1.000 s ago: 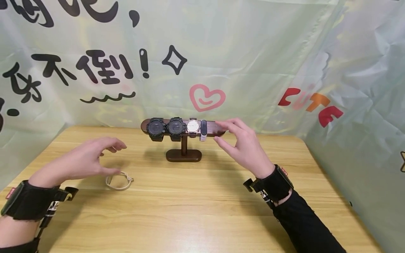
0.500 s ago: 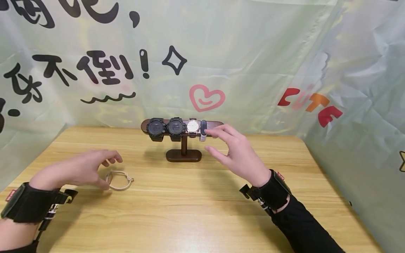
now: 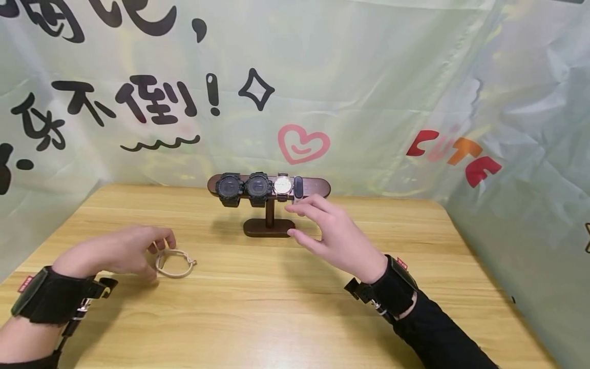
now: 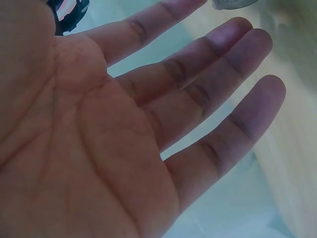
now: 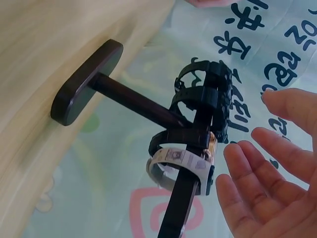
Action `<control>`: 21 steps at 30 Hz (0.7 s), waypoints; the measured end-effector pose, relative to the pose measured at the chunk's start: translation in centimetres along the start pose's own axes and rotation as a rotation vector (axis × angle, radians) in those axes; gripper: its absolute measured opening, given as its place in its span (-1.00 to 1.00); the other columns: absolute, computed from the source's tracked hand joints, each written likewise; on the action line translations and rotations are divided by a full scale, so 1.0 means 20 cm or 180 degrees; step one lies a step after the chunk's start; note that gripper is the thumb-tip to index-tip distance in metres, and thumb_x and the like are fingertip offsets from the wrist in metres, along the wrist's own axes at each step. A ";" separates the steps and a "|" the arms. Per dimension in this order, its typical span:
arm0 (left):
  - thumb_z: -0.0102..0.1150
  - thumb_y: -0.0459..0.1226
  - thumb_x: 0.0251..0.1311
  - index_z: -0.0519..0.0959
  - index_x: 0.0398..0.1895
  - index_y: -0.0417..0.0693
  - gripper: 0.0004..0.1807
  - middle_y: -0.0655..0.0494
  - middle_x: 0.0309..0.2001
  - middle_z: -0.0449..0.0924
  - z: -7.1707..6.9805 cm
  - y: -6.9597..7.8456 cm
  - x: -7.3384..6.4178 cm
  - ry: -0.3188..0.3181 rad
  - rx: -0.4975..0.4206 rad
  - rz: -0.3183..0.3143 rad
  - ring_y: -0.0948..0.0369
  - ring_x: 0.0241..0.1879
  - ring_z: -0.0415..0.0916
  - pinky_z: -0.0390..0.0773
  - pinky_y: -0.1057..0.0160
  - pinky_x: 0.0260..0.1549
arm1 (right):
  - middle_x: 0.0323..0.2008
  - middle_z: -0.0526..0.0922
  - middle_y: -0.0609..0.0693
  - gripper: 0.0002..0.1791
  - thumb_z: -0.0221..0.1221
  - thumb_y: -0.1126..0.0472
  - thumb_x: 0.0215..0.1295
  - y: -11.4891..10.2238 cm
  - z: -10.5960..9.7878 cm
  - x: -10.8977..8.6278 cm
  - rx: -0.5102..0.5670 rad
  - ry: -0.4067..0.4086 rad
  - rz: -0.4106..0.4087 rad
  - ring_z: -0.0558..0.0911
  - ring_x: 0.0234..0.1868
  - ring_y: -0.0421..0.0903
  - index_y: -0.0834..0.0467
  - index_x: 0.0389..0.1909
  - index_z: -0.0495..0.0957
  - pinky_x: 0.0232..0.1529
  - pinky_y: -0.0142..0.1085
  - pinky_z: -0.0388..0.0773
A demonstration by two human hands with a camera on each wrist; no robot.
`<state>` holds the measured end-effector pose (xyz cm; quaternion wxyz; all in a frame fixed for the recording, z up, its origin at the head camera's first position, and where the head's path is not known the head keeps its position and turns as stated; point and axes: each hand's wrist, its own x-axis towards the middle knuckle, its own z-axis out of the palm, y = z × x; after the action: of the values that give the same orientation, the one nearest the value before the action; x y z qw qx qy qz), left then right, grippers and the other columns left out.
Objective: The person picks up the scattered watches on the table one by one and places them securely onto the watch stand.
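My left hand (image 3: 124, 251) is low over the table's left side, its fingers loosely bent beside a thin cream band (image 3: 176, 264) closed into a ring. In the left wrist view the fingers are spread, nothing held in them. A dark wooden watch stand (image 3: 318, 187) bears two black chunky watches (image 3: 229, 186), a watch with a pale round dial (image 3: 282, 185) and a fitness band (image 3: 298, 187) with a light strap. My right hand (image 3: 334, 233) hovers in front of the stand's right half, fingers apart; the right wrist view shows the light strap (image 5: 181, 157) near its fingertips, untouched.
The stand's oval foot (image 3: 269, 228) rests on the wooden table (image 3: 258, 318) near its back edge. Behind and to the right hangs a pale green cloth (image 3: 369, 77) with printed characters and a pink heart. Each wrist wears a black camera strap (image 3: 392, 287).
The right hand has moved left and nearer, from the stand's right end to in front of the fitness band. The left hand has sunk toward the cream band. Watches and stand stay put.
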<state>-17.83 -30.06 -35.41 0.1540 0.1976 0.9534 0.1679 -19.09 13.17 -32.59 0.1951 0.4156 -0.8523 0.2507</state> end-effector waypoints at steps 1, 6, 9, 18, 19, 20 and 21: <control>0.73 -0.30 -0.35 0.59 -0.06 0.01 -0.34 0.12 -0.14 0.68 0.00 0.00 0.00 -0.0007 -0.0002 0.0007 0.14 -0.11 0.64 0.64 0.04 -0.09 | 0.10 0.68 -0.03 -0.54 0.43 0.13 0.43 0.00 0.00 0.00 0.0006 -0.0016 -0.0008 0.72 0.08 -0.13 0.12 0.29 0.66 0.13 -0.24 0.74; 0.73 -0.31 -0.35 0.59 -0.08 0.02 -0.35 0.14 -0.18 0.67 0.01 0.00 0.01 0.0004 0.0020 0.0035 0.22 -0.18 0.59 0.62 0.11 -0.13 | 0.09 0.68 -0.03 -0.57 0.42 0.12 0.43 -0.02 0.02 -0.01 -0.0013 -0.0073 -0.0089 0.71 0.08 -0.13 0.12 0.26 0.68 0.13 -0.25 0.73; 0.72 -0.32 -0.34 0.59 -0.08 0.02 -0.35 0.16 -0.21 0.67 0.02 0.00 0.01 0.0021 0.0051 0.0048 0.24 -0.22 0.55 0.60 0.14 -0.17 | 0.11 0.68 -0.02 -0.57 0.42 0.12 0.43 -0.03 0.04 -0.01 -0.0038 -0.0124 -0.0137 0.71 0.07 -0.14 0.12 0.26 0.67 0.12 -0.27 0.73; 0.69 -0.37 -0.31 0.58 -0.04 0.00 -0.35 0.18 -0.27 0.63 0.03 -0.01 0.02 0.0073 0.0061 0.0095 0.27 -0.29 0.53 0.54 0.27 -0.26 | 0.07 0.67 -0.06 -0.57 0.42 0.11 0.43 -0.05 0.09 -0.01 0.0009 -0.0261 -0.0231 0.58 -0.22 -0.24 0.11 0.26 0.68 -0.18 -0.42 0.62; 0.68 -0.38 -0.31 0.58 -0.04 0.00 -0.35 0.17 -0.28 0.63 0.03 -0.01 0.02 0.0076 0.0043 0.0103 0.27 -0.30 0.52 0.53 0.29 -0.28 | 0.07 0.67 -0.05 -0.57 0.42 0.11 0.43 -0.06 0.09 -0.02 0.0004 -0.0275 -0.0239 0.59 -0.21 -0.24 0.11 0.26 0.68 -0.18 -0.43 0.62; 0.67 -0.39 -0.32 0.58 -0.04 -0.01 -0.35 0.17 -0.29 0.62 0.04 -0.01 0.02 0.0079 0.0030 0.0109 0.27 -0.31 0.51 0.52 0.31 -0.30 | 0.06 0.67 -0.05 -0.57 0.43 0.11 0.42 -0.06 0.10 -0.02 -0.0011 -0.0286 -0.0250 0.60 -0.19 -0.24 0.11 0.26 0.69 -0.16 -0.43 0.63; 0.67 -0.39 -0.32 0.58 -0.04 -0.01 -0.35 0.17 -0.29 0.62 0.04 -0.01 0.02 0.0084 0.0026 0.0117 0.28 -0.32 0.50 0.51 0.32 -0.31 | 0.05 0.67 -0.05 -0.57 0.43 0.11 0.42 -0.06 0.11 -0.02 -0.0023 -0.0303 -0.0252 0.61 -0.16 -0.24 0.10 0.26 0.69 -0.15 -0.42 0.64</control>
<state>-18.03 -29.84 -36.30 0.1375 0.2136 0.9523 0.1694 -18.20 11.51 -34.16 0.1656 0.4597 -0.8444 0.2197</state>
